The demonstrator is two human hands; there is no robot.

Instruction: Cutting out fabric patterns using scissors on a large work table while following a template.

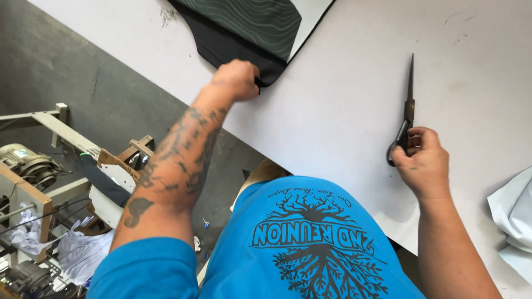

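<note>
The left hand is closed in a fist on the near corner of a black, rubbery-looking sheet with a dark green wave-patterned face, which lies at the far left of the pale grey work table. The sheet looks thin, soft and floppy, probably light, so a pinch at the rounded corner seems the natural hold; it would likely drape if lifted by one edge. The right hand curls loosely around the black handles of long dark steel scissors, blades closed and pointing away, flat on the table. White cloth lies at the right edge.
</note>
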